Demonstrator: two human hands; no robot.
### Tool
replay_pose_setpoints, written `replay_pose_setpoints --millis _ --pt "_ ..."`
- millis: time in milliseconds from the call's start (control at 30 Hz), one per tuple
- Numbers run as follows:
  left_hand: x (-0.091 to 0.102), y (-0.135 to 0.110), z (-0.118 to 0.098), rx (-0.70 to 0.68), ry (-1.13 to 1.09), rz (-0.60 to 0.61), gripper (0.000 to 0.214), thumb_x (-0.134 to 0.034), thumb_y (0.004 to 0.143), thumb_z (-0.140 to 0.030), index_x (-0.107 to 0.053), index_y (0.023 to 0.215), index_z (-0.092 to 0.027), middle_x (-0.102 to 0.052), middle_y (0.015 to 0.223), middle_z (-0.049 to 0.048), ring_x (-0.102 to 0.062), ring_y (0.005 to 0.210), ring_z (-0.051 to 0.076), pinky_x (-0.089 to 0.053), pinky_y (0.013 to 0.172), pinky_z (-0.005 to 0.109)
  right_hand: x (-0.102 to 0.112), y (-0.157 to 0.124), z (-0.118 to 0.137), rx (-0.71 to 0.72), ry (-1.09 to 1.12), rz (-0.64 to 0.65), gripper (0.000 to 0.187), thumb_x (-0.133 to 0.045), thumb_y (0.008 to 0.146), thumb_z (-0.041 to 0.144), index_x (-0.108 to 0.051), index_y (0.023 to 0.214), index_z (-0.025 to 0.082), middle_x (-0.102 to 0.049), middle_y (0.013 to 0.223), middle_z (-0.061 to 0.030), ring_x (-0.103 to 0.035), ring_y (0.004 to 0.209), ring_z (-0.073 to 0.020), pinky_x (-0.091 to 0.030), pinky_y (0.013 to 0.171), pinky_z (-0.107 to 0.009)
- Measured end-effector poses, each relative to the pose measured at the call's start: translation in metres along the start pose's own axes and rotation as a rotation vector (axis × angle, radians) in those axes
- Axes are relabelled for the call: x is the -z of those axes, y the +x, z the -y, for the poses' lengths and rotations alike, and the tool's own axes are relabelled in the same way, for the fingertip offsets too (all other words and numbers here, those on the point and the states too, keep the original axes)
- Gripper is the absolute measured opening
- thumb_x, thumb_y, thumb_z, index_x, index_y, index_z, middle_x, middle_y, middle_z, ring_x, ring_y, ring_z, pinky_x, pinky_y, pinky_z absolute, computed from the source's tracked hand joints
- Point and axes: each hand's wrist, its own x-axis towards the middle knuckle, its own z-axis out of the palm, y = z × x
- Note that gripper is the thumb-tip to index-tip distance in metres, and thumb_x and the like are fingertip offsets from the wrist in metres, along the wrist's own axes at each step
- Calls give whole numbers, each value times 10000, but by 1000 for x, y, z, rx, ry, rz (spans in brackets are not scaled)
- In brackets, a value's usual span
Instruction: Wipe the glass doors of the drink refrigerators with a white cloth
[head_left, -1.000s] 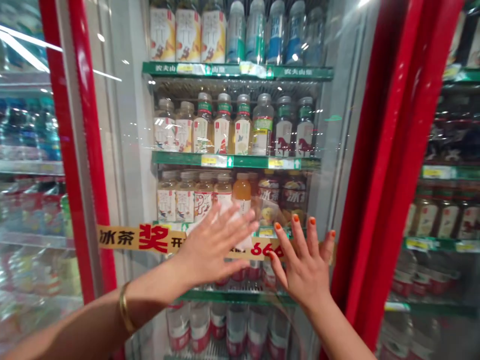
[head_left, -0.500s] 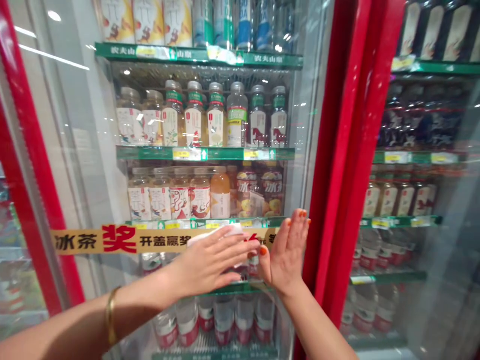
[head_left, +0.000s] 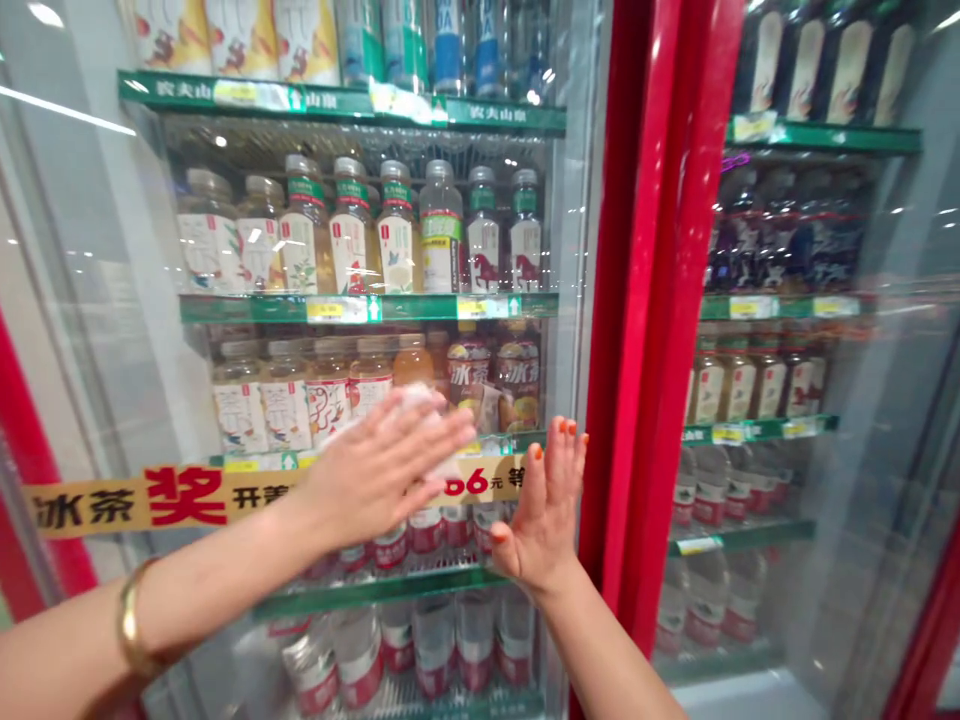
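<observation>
My left hand lies flat on the glass door of a drinks fridge, fingers stretched toward the right. Beneath its palm and fingers is a white cloth or tissue, mostly covered and blurred. A gold bangle circles the left wrist. Close to the door's right side, my right hand is held upright with fingers raised and thumb apart, nothing in it. A tan strip with Chinese lettering crosses the door at hand height, partly hidden by the left hand and forearm.
Behind the glass, green-edged shelves carry rows of bottles. A thick red frame runs down beside my right hand. Past it is another glass-fronted section with more bottles. Light reflections streak the glass.
The view has shifted, so the fridge appears farther left. My left hand and the white cloth have slid up the glass, uncovering red numbers on the strip. My right thumb is spread wider.
</observation>
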Motion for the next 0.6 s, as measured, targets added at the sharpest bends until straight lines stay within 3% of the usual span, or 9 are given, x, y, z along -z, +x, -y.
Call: replay_pose_setpoints --millis 67,133,233,300,367,400,467,533,600 --pt "8 15 28 263 7 -66 823 -515 1096 -438 -105 1804 -347 -252 1862 -36 -16 1774 200 47 1479 503 0 1 1 4 -28 -1 825 -343 1102 405 -16 1826 182 -12 1916 -130 -102 1780 -362 -199 1401 -726" --pt "7 32 29 373 -27 -104 878 -509 1095 -433 -1 1805 -334 -139 1890 0 34 1772 242 82 1465 569 0 2 1 5 -74 5 842 -403 1082 361 -45 1828 203 -3 1916 -103 -83 1783 -342 -186 1415 -696" --pt "-3 23 -15 144 -32 -32 874 -521 1070 -559 -168 1801 -236 -115 1892 20 41 1777 228 22 1487 511 2 2 -1 7 -133 74 868 -519 1038 317 -158 1822 229 -108 1908 -75 -114 1780 -342 -137 1432 -671" --pt "-6 -11 -41 1 -5 34 824 -505 1043 -684 -324 1759 -319 -138 1881 -81 10 1774 145 -81 1491 401 2 1 -2 11 -139 121 843 -551 1036 327 -229 1811 248 -236 1882 -67 -196 1767 -343 -105 1437 -671" --pt "1 -58 -36 29 50 45 803 -491 1044 -722 -311 1753 -390 -79 1877 -134 35 1769 116 -60 1490 390 -1 0 -2 -8 -141 135 812 -559 1056 353 -254 1805 278 -278 1868 -56 -220 1762 -339 -85 1438 -673" --pt "11 -80 -21 109 86 49 816 -489 1063 -694 -241 1775 -381 -18 1882 -113 70 1770 141 -10 1492 437 -3 -1 -1 -21 -148 141 801 -570 1066 375 -262 1801 300 -260 1873 -44 -192 1768 -342 -72 1435 -681" --pt "36 -113 22 423 159 16 857 -464 1103 -635 -95 1804 -307 97 1883 -11 125 1769 269 57 1476 591 -6 -2 2 -32 -159 160 800 -590 1076 435 -267 1798 316 -224 1880 -34 -139 1776 -353 -45 1427 -704" --pt "56 -126 61 806 190 -28 843 -354 1140 -646 -26 1796 -231 147 1872 95 118 1746 404 -4 1422 729 -8 -3 5 -28 -157 181 812 -598 1074 494 -272 1796 314 -231 1878 -41 -133 1775 -371 -30 1414 -734" --pt "61 -129 72 1020 187 -42 843 -210 1136 -709 -4 1784 -210 147 1868 136 76 1735 441 -116 1353 785 -8 -3 6 -37 -148 175 805 -587 1077 501 -277 1795 313 -261 1871 -48 -164 1770 -380 -41 1406 -750"
